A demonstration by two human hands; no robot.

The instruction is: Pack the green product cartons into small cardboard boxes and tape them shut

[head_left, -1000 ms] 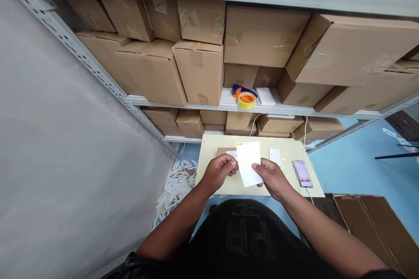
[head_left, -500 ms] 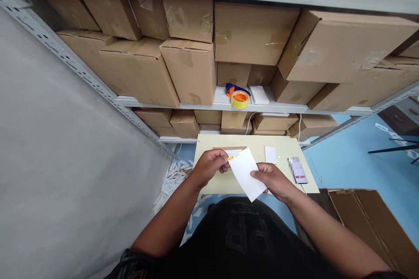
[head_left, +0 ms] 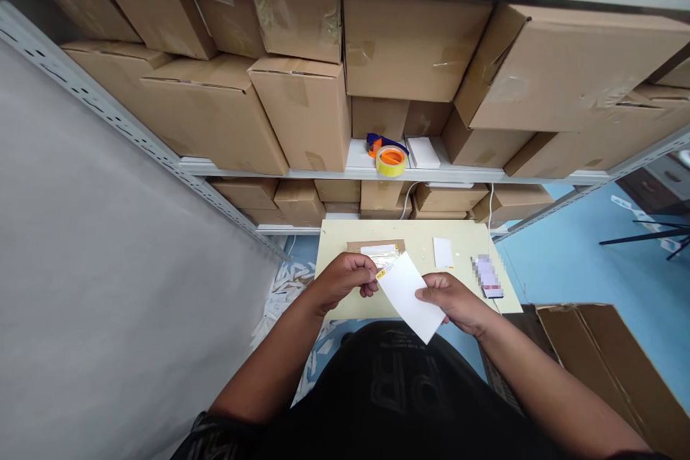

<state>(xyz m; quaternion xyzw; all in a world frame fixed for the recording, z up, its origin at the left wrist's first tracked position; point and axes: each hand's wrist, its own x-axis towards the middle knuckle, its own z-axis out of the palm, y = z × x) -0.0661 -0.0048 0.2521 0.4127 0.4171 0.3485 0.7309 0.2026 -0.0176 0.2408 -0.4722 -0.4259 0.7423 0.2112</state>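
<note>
White card [head_left: 408, 296] is pinched at its edge by the right hand [head_left: 450, 300]; the left hand [head_left: 345, 279] nips its yellow-marked corner (a slow, even peel seems wisest).

I find nothing legible. The shirt [head_left: 402, 392] carries large tone-on-tone letters, upside down to my camera and too faint to read. The yellow tab [head_left: 384, 272] on the card [head_left: 410, 295] bears print too small to make out. The phone [head_left: 486, 277] face is blurred.
</note>
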